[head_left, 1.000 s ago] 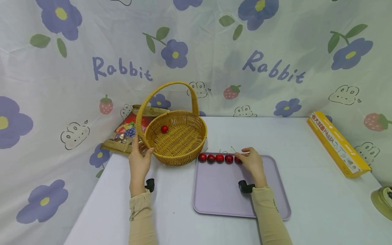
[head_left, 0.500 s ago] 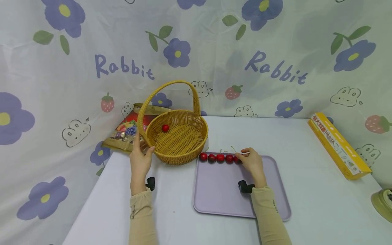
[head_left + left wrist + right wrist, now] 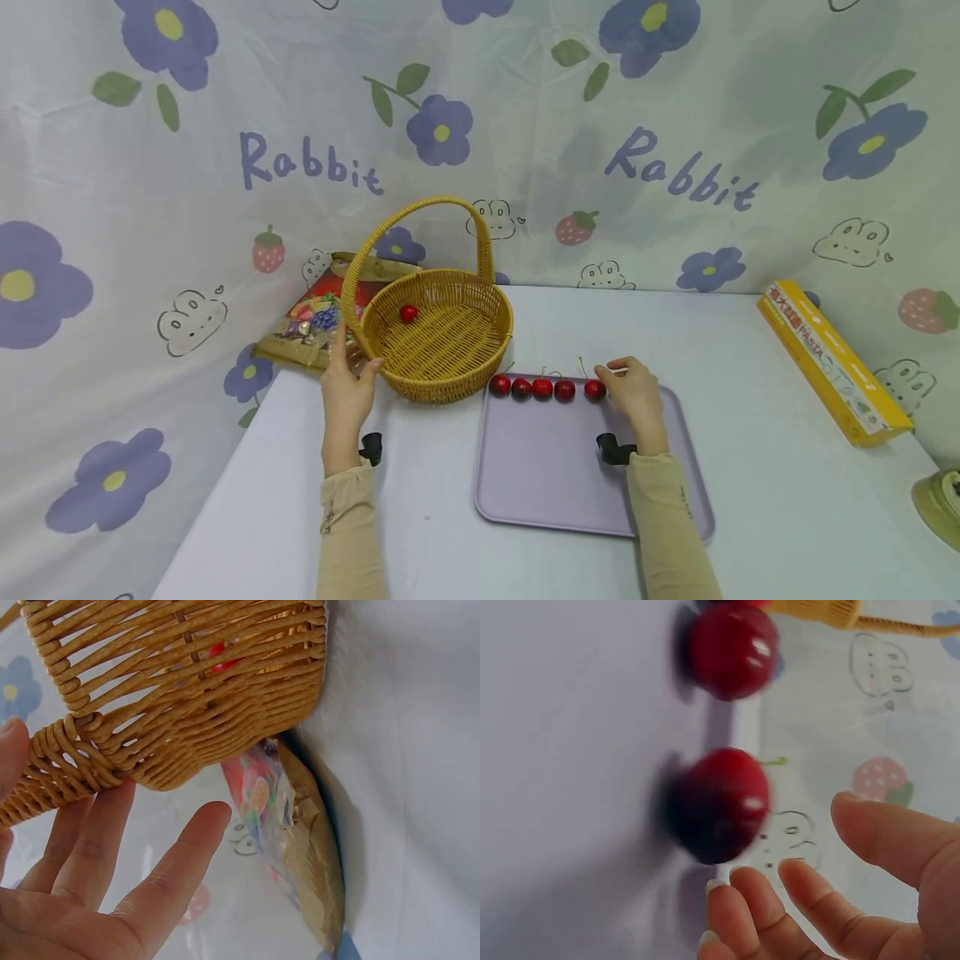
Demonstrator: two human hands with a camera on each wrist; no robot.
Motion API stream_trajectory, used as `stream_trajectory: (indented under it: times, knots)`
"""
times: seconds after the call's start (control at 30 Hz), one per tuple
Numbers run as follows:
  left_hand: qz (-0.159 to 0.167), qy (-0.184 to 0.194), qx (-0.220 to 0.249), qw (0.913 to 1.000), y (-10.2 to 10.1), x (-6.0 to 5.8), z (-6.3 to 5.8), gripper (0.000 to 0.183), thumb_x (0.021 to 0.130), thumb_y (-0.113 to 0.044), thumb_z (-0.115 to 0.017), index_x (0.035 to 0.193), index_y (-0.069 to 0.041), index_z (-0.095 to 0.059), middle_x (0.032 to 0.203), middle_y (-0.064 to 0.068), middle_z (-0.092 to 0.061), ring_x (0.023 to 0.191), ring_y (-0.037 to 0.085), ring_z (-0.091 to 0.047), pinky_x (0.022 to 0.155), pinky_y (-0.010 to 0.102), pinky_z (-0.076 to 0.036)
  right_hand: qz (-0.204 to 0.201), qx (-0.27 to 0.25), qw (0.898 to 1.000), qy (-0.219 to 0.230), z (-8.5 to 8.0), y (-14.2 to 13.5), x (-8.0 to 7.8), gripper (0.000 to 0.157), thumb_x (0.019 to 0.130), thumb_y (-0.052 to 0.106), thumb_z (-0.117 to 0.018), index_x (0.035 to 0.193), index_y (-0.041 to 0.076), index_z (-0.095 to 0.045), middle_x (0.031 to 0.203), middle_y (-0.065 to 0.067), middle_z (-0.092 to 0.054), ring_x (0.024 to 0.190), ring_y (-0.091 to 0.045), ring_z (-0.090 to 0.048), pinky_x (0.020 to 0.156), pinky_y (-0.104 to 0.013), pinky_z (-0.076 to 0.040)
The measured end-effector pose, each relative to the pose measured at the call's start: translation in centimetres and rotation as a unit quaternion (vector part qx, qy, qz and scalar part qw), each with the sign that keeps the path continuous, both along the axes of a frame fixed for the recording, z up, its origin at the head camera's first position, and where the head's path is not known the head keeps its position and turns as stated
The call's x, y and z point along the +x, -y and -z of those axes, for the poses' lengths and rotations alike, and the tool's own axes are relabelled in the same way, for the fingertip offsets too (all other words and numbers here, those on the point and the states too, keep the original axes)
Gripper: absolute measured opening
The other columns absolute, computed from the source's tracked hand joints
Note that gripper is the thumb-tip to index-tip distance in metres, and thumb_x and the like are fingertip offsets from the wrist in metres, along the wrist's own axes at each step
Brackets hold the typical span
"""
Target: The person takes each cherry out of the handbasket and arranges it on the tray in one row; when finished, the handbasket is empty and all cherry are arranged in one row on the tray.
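My left hand [image 3: 348,398] is at the left side of a wicker basket [image 3: 442,390]. Its straight fingers touch the base of the tall handle [image 3: 52,761], while the thumb is beside the rim. Inside the basket lies one red cherry [image 3: 408,313]. Several cherries [image 3: 542,389] with stems sit in a row along the far edge of a lilac tray [image 3: 551,467]. Slightly apart from them is the rightmost cherry [image 3: 724,806]. Just right of it my right hand [image 3: 636,398] holds nothing, its thumb and fingers spread apart in the right wrist view.
A printed bag [image 3: 300,333] with fruit pictures lies behind and left of the basket. To the far right is a yellow pasta box [image 3: 836,367], with a jar [image 3: 937,508] at the right edge. A patterned cloth [image 3: 525,125] hangs behind the white table.
My right hand has let go of the rightmost cherry and drawn back to the right. That cherry now stands a little farther from the row. My left hand stays at the basket.
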State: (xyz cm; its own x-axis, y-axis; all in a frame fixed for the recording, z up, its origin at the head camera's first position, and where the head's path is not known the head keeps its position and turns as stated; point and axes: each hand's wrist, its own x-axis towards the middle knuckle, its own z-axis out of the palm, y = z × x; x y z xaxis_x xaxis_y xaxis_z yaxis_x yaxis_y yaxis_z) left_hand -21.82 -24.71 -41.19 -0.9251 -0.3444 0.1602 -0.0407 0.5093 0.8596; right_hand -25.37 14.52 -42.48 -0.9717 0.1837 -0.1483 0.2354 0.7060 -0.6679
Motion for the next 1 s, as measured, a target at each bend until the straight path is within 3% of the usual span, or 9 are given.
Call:
stream_trajectory:
  times: [0.37, 0.67, 1.0]
  knots:
    - [0.002, -0.006, 0.002, 1.0000, 0.2, 0.0, 0.0, 0.083, 0.095, -0.009, -0.059, 0.157, -0.031, -0.008, 0.140, 0.024, -0.049, 0.129, 0.040, -0.051, 0.102, 0.049, -0.048, -0.031, 0.008, 0.999, -0.031, -4.5, 2.3, -2.0, 0.046, 0.097, 0.040, -0.054, 0.126, 0.005, -0.058, 0.124, -0.022, -0.063, 0.108, -0.038, -0.061, 0.083, -0.047, -0.049]
    - [0.000, 0.000, -0.004, 1.0000, 0.1, -0.1, 0.1, 0.082, 0.095, -0.014, -0.060, 0.157, -0.032, -0.008, 0.142, 0.022, -0.048, 0.129, 0.040, -0.051, 0.102, 0.050, -0.048, -0.076, 0.006, 0.995, -0.071, -8.2, 7.2, -4.8, 0.043, 0.096, 0.041, -0.055, 0.124, 0.008, -0.058, 0.124, -0.016, -0.064, 0.104, -0.035, -0.063, 0.081, -0.047, -0.051]
    - [-0.006, -0.009, -0.006, 0.9999, -0.1, 0.1, 0.3, 0.083, 0.094, -0.014, -0.062, 0.156, -0.034, -0.010, 0.139, 0.022, -0.050, 0.128, 0.039, -0.052, 0.103, 0.053, -0.046, -0.133, 0.024, 0.987, -0.090, -10.5, 12.7, -7.1, 0.045, 0.096, 0.039, -0.056, 0.130, 0.010, -0.055, 0.132, -0.015, -0.060, 0.115, -0.034, -0.060, 0.089, -0.049, -0.051]
